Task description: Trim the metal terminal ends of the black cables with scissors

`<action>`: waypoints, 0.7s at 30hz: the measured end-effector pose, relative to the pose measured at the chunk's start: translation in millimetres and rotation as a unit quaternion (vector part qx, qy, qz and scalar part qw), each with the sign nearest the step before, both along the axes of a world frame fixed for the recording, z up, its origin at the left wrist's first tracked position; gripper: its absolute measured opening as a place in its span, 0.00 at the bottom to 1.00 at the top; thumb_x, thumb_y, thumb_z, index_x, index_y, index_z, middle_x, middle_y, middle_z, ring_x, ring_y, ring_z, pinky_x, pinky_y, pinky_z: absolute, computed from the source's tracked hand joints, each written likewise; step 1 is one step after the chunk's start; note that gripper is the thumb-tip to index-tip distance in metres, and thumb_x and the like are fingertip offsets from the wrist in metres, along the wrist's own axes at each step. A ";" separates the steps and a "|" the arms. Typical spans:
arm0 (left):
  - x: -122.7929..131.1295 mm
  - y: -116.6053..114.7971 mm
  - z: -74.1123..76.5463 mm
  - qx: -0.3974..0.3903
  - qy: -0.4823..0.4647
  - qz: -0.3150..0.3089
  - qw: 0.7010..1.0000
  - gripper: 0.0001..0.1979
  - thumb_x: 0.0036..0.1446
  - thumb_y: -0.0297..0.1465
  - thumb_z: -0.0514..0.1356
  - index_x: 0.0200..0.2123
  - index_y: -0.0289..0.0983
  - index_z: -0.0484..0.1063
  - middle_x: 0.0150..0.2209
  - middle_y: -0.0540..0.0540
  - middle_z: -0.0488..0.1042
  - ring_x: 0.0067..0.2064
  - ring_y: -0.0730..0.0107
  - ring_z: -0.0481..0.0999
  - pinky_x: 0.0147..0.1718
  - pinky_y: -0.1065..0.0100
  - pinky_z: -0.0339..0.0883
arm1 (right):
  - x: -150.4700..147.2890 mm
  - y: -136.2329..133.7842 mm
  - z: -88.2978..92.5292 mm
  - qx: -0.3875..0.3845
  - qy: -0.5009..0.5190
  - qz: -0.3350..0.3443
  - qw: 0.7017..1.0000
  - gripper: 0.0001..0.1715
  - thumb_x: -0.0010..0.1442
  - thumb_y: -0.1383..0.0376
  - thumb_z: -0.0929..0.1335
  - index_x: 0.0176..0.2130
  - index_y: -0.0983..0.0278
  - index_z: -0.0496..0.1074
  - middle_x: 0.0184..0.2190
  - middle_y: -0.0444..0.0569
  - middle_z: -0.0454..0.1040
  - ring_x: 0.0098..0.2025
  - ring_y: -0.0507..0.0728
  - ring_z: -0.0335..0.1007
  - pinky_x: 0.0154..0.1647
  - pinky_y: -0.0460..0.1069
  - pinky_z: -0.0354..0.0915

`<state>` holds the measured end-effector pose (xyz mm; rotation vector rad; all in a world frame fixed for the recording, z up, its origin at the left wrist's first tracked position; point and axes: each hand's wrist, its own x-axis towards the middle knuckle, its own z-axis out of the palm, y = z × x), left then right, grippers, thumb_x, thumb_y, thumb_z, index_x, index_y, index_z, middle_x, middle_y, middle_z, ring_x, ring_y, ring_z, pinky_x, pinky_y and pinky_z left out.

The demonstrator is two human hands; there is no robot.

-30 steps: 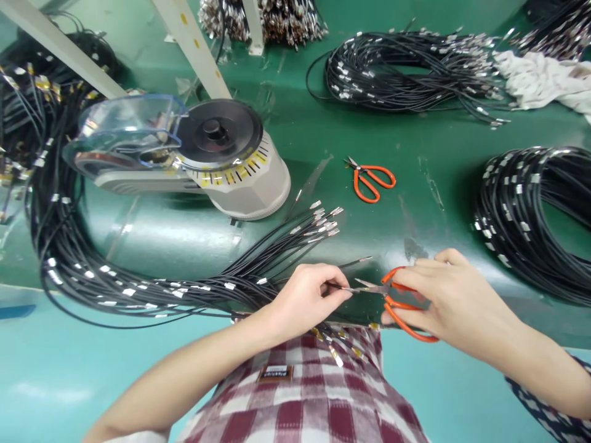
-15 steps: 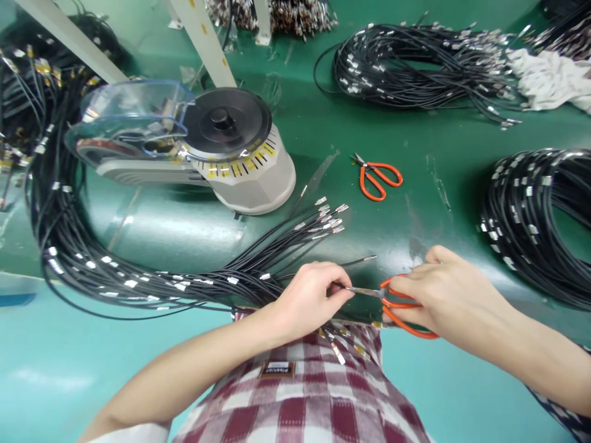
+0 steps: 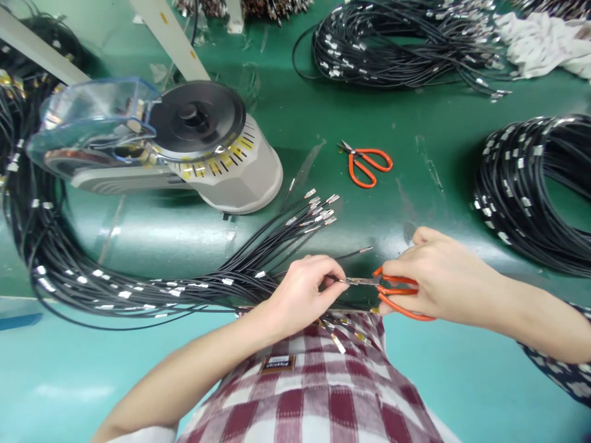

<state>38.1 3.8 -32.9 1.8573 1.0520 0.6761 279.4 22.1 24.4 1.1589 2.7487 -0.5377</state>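
Left hand (image 3: 302, 290) pinches wire (image 3: 337, 280); right hand (image 3: 431, 277) grips scissors (image 3: 401, 300).

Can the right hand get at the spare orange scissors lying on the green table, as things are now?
Likely not at once: the green table between the right hand and the spare scissors lies open, but that hand already grips another pair of scissors.
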 end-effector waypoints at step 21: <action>-7.0 -5.8 -8.4 0.039 -0.026 0.009 0.999 0.05 0.57 0.23 0.64 0.30 0.37 0.74 0.27 0.51 0.76 0.28 0.74 0.70 0.30 0.72 0.65 | -2.0 2.4 -14.7 -0.054 0.009 -0.008 0.998 0.18 0.55 0.62 0.69 0.19 0.62 0.62 0.13 0.40 0.64 0.20 0.51 0.50 0.29 0.49 0.45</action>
